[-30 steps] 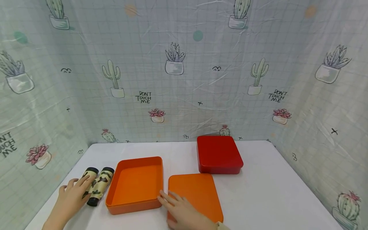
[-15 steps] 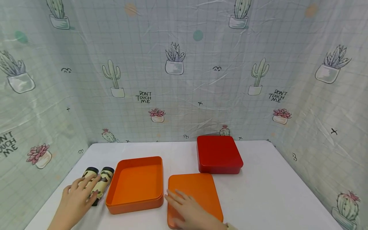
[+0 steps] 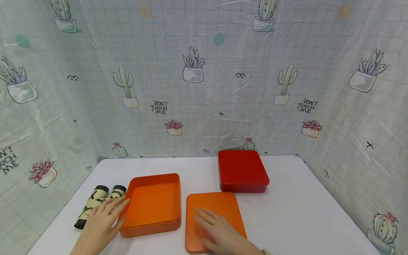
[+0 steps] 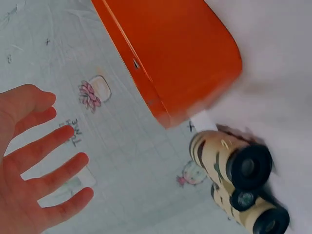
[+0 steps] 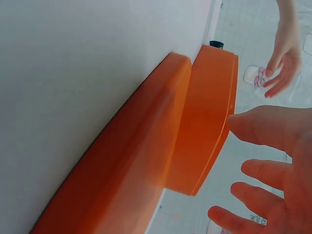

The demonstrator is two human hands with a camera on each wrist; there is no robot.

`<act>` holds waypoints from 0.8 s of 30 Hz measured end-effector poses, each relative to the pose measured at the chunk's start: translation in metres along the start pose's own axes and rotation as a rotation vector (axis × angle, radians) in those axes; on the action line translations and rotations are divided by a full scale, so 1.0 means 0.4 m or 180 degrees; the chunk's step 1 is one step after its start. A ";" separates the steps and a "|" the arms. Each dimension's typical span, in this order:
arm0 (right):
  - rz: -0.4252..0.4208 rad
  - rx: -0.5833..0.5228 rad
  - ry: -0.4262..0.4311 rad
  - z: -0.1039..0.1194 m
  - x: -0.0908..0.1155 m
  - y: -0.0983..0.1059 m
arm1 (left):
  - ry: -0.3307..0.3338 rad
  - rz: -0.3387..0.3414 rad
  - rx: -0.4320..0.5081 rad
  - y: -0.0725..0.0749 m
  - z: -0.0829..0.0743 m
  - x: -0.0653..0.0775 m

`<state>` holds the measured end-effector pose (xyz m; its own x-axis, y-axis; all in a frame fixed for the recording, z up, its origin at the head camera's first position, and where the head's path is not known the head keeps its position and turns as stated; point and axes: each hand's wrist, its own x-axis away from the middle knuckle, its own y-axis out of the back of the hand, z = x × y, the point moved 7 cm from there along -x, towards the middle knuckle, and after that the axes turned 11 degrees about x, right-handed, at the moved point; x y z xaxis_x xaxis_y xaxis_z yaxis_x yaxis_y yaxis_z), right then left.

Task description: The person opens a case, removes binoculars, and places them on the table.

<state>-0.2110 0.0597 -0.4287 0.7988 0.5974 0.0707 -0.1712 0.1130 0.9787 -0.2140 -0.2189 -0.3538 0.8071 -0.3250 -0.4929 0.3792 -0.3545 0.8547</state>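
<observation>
My left hand (image 3: pixel 103 221) hovers with spread fingers between the binoculars and the left wall of an orange box bottom (image 3: pixel 153 203), holding nothing. The binoculars (image 3: pixel 91 205) have a tan and dark camouflage pattern with black ends; the hand covers part of them in the head view, while the left wrist view shows both their black-rimmed ends. Over a flat orange lid (image 3: pixel 213 202), my right hand (image 3: pixel 220 230) is held with fingers loosely extended and nothing in them. The lid lies on the table just right of the box bottom, which is uncovered with its inside showing.
A red box (image 3: pixel 242 170) stands at the back of the white table (image 3: pixel 287 212), behind the lid. A cactus-printed sheet (image 3: pixel 204 99) hangs behind the table and along both sides.
My left hand has moved right, off the binoculars toward the orange box bottom. My right hand has drawn back rightward from the box's corner to above the lid.
</observation>
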 end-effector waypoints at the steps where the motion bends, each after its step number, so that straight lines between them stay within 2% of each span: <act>1: -0.0012 -0.0011 -0.0017 -0.005 0.004 0.000 | -0.0058 -0.0024 0.0033 -0.002 -0.010 -0.001; 7: -0.0085 -0.0114 -0.0145 -0.041 0.030 0.003 | -0.0374 -0.0121 0.0196 -0.015 -0.064 -0.011; 11: -0.0130 -0.0151 -0.0240 -0.064 0.049 0.008 | -0.0514 -0.0119 0.0229 -0.030 -0.099 -0.023; 20: -0.0631 0.0035 -0.0162 -0.105 0.083 0.027 | -0.0904 -0.0106 0.0407 -0.072 -0.170 -0.062; 24: -0.0703 -0.0007 -0.0268 -0.127 0.096 0.029 | -0.0933 -0.0033 0.0489 -0.092 -0.208 -0.087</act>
<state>-0.2116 0.1244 -0.4242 0.8623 0.4898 -0.1291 0.0118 0.2354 0.9718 -0.2183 -0.1217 -0.3545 0.6306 -0.5511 -0.5465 0.2961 -0.4800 0.8258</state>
